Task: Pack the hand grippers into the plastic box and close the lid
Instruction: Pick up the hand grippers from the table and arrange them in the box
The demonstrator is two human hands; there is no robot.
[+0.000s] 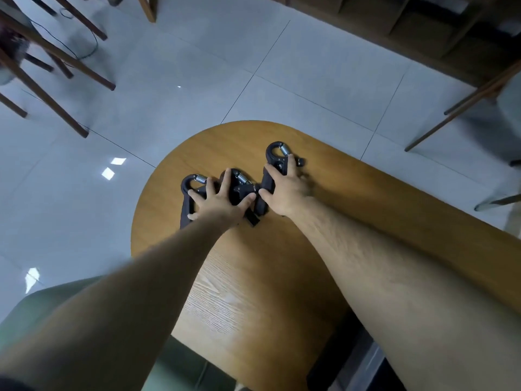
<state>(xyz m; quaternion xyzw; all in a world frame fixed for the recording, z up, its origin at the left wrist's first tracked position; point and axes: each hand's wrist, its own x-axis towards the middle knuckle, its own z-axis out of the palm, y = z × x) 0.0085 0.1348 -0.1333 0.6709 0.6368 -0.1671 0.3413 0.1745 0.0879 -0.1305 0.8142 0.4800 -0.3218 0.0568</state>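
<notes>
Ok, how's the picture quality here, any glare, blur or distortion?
Head view: glare patches on the floor tiles; wide-angle distortion balloons the forearms; chair legs upper left are smeared; hand grippers and table look fairly sharp.

Dim, cool overhead light; bright glints on the floor [197, 80] at left, soft shadows on the table [253, 277]. Wide-angle distortion bends the edges; chair legs [93, 74] at upper left are blurred.

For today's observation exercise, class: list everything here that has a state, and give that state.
Left gripper: on table, under left hand.
Middle gripper: on table, under left hand.
Right gripper: on table, gripped by right hand.
Left hand: fingers spread, resting across two grippers.
Right hand: curled round right gripper.
</notes>
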